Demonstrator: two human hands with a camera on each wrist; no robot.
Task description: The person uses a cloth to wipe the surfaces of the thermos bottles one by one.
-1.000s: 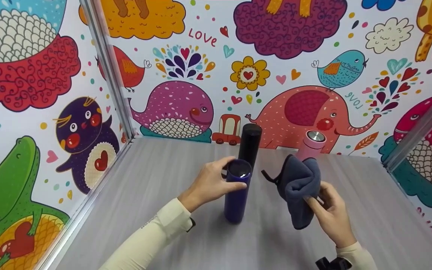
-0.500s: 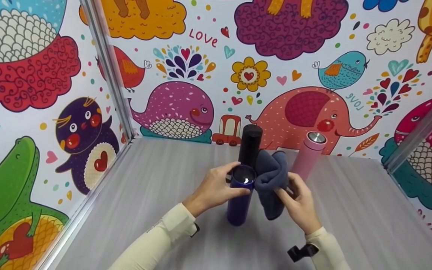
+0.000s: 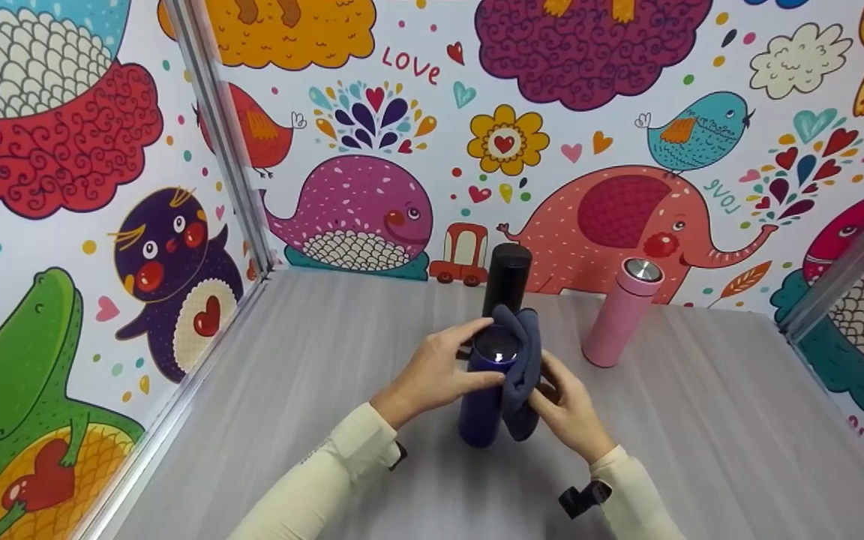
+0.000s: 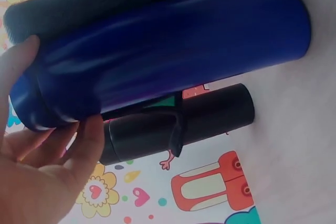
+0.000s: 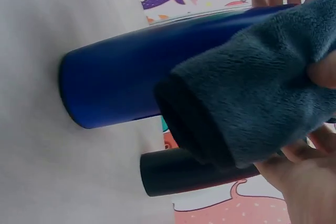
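A blue vacuum flask stands upright on the table, its top dark and glossy. My left hand grips it near the top, thumb on the near side and fingers round the far side, as the left wrist view also shows. In my right hand is a folded grey-blue cloth, pinched between thumb and fingers. The cloth lies against the right side of the flask. A dark loop hangs beside the flask in the left wrist view.
Behind the blue flask stands a black flask. A pink flask with a silver lid top is at the back right of the grey table. Printed cartoon walls enclose the back and sides.
My right hand has moved left with the cloth, from apart to against the blue flask, uncovering the pink flask. My left hand keeps its grip, shifting slightly right in view.
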